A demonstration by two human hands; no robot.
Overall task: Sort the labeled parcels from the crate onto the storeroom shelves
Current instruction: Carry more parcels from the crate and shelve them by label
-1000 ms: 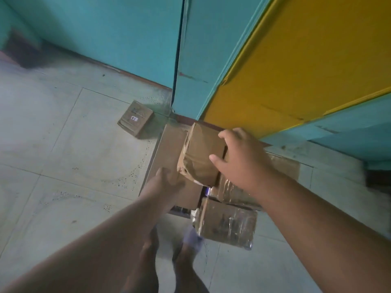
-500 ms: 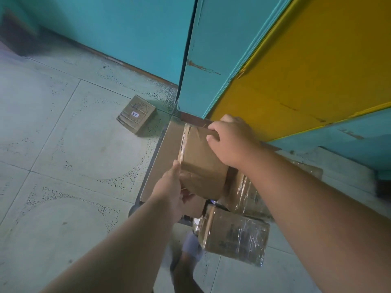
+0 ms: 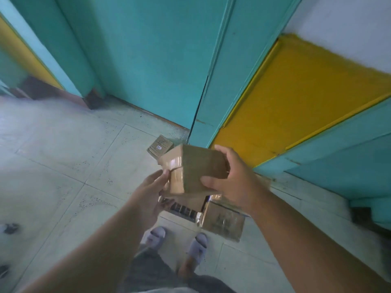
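A brown taped cardboard parcel (image 3: 194, 168) is held up in the air in front of me, clear of the pile below. My right hand (image 3: 230, 178) grips its right side, thumb on the near face. My left hand (image 3: 152, 187) touches its lower left corner with the fingertips. Below it, a dark crate (image 3: 184, 211) on the floor shows partly. A plastic-wrapped parcel (image 3: 222, 222) leans at the crate's right. A small flat parcel with a white label (image 3: 159, 146) lies on the floor beyond.
A teal door and wall (image 3: 148, 60) stand ahead, with a yellow panel (image 3: 285, 106) to the right. A low teal ledge (image 3: 338, 161) runs along the right. My feet in grey slippers (image 3: 156, 235) stand on the pale tiled floor (image 3: 63, 166).
The parcel has been lifted off the pile and turned in my hands. My head has risen, so more wall and my feet show now.
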